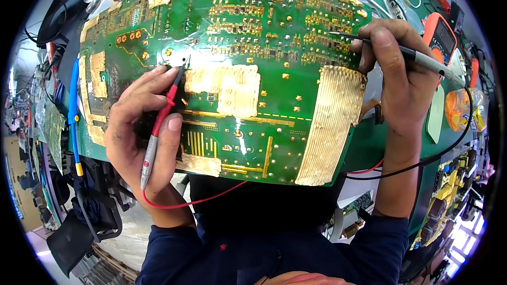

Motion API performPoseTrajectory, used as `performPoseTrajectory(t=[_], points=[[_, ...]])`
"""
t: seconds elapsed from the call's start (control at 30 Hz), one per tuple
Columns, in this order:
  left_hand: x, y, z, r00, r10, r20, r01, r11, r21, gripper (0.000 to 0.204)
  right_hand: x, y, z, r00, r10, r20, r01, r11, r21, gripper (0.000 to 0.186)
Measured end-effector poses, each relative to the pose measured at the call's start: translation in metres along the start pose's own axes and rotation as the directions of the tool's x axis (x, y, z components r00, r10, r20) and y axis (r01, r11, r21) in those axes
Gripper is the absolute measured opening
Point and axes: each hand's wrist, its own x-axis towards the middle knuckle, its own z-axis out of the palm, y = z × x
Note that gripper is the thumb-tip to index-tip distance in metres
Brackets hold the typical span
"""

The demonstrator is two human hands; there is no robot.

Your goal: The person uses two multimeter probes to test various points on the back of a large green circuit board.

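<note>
Left grip (131,119) pinches a slim red-and-grey probe (168,103), right grip (395,71) a black-and-grey probe (430,64); one slip could scratch that green circuit board (285,92) underneath.

One red probe (162,113), one black probe (422,60), one large circuit board (282,95), one multimeter (441,36), two hands (398,66).

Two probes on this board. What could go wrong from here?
1. The black probe tip is at crowded small parts on the circuit board; a slip might bridge neighbours.
2. Glare beside the red probe tip might hide its exact spot.
3. The red lead sags past the board's near edge; a snag could tug that probe.
</note>
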Motion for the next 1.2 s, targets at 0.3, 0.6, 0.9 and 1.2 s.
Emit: performPoseTrajectory(t=[0.3, 0.6, 0.9, 1.2], points=[[-0.001, 0.0, 0.002, 1.0, -0.011, -0.016, 0.011, 1.0, -0.017, 0.023, 0.0, 0.005, -0.001, 0.999, -0.038, 0.005, 0.038, 0.999, 0.014, 0.018], [0.001, -0.001, 0.001, 1.0, 0.007, -0.011, -0.007, 1.0, 0.006, 0.023, 0.0, 0.01, -0.005, 0.999, -0.043, 0.027, 0.042, 0.998, 0.038, 0.018], [0.001, -0.001, 0.001, 1.0, 0.014, -0.009, -0.014, 1.0, -0.002, 0.024, 0.0, 0.009, -0.007, 0.999, -0.027, 0.036, 0.026, 0.999, 0.028, 0.018], [0.001, -0.003, 0.0, 1.0, 0.015, -0.011, -0.015, 1.0, 0.001, 0.024, 0.0, 0.009, -0.007, 0.999, -0.018, 0.035, 0.017, 1.0, 0.01, 0.019]])
